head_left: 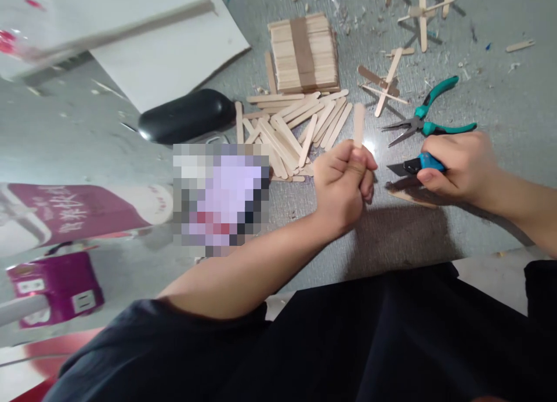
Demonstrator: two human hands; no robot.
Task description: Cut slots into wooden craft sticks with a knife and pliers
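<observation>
My left hand [346,184] is closed around the lower end of a wooden stick [359,123], which stands up out of the fist. To the right, my right hand [456,164] grips a blue utility knife [429,162]; its dark blade points left, toward my left hand, without touching it. Loose wooden sticks [282,135] lie piled left of my left hand, below a bundle of sticks [285,54] held by a paper band. Pliers [418,125] with green handles lie open just above my right hand. A crossed-stick piece [387,87] rests above and left of the pliers.
A black case [187,116] and a blurred-out phone [230,196] lie left of the sticks. White board [174,54] covers the upper left. A purple box [56,289] is at the lower left. More stick pieces [423,19] and scraps lie at the upper right.
</observation>
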